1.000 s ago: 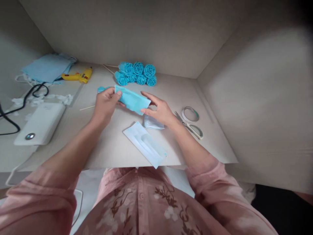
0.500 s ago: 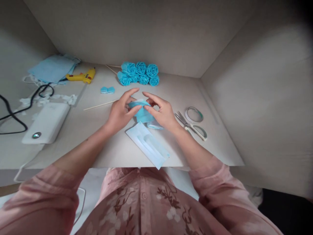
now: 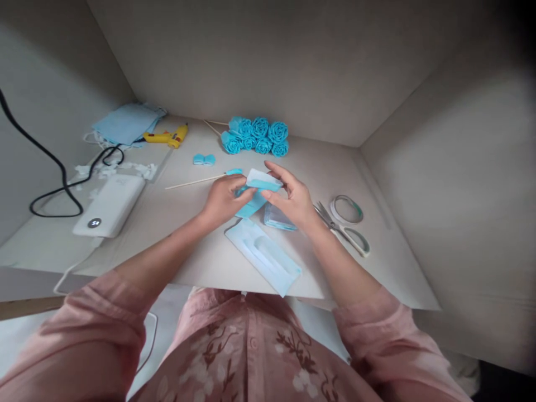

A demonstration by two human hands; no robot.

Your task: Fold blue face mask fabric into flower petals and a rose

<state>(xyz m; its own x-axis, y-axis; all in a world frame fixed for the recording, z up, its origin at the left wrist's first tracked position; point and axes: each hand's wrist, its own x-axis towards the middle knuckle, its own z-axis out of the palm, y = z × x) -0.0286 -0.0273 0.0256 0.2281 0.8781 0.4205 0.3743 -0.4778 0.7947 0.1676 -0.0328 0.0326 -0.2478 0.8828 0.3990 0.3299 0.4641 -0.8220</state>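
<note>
Between both hands I hold a piece of blue face-mask fabric point(image 3: 251, 209), its upper part turned over to show a white side. My left hand point(image 3: 224, 200) pinches it on the left, thumb against fingers. On the right, my right hand point(image 3: 295, 198) grips its edge with thumb and fingers, the index finger raised. Behind my left hand lies a thin wooden stick point(image 3: 192, 182), with a small blue piece point(image 3: 233, 171) near its right end. Below the hands rests a pale blue face mask point(image 3: 264, 255). A small stack of cut mask pieces point(image 3: 281, 218) sits partly under my right hand.
Several blue fabric roses point(image 3: 260, 137) lie at the back, a bow-shaped blue piece point(image 3: 204, 160) left of them. Scissors point(image 3: 349, 234) and a tape roll point(image 3: 347, 209) are right. Left are a yellow glue gun point(image 3: 167, 137), masks point(image 3: 125, 124), a power bank point(image 3: 111, 205) and a black cable point(image 3: 62, 173).
The top of the blue fabric has turned over, so its white side shows. The whole view has shifted, moving the table contents rightward. More of the cut stack is uncovered.
</note>
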